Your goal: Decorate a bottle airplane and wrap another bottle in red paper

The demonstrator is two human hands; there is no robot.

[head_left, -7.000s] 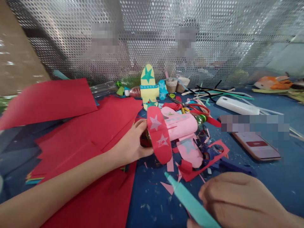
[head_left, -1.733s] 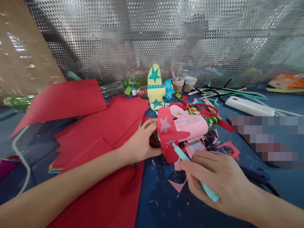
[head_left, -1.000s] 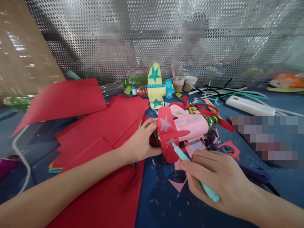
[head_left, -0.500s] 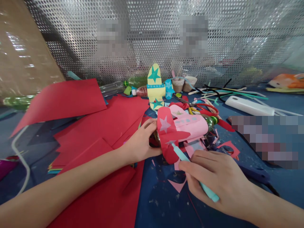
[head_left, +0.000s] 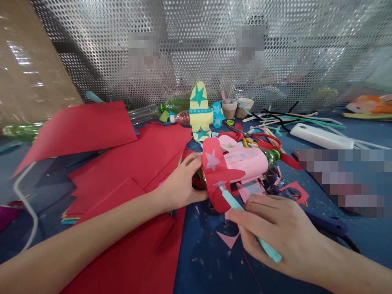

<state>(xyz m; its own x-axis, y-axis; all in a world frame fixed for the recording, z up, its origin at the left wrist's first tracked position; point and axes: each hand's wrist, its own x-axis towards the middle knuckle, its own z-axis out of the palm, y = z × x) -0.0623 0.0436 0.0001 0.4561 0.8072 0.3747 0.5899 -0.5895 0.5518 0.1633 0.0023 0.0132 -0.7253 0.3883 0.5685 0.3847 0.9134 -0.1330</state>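
Observation:
A pink and red paper-covered bottle plane lies in front of me, its green cap pointing right. My left hand grips its left end, thumb and fingers around the bottle behind the red tail piece. Pale pink stars decorate that red paper. My right hand is closed around a light-blue felt-tip marker. The marker's tip touches the lower star on the red paper. Small pink paper scraps lie on the blue table below the plane.
Red paper sheets cover the left side. Behind stands a yellow bottle plane with teal stars, beside two small pots. Red-handled scissors, pipe cleaners, a white power strip and a dark blue tool lie right.
The marker's tip has shifted slightly left across the lower star, with my right hand following. My left hand and the plane stay in place.

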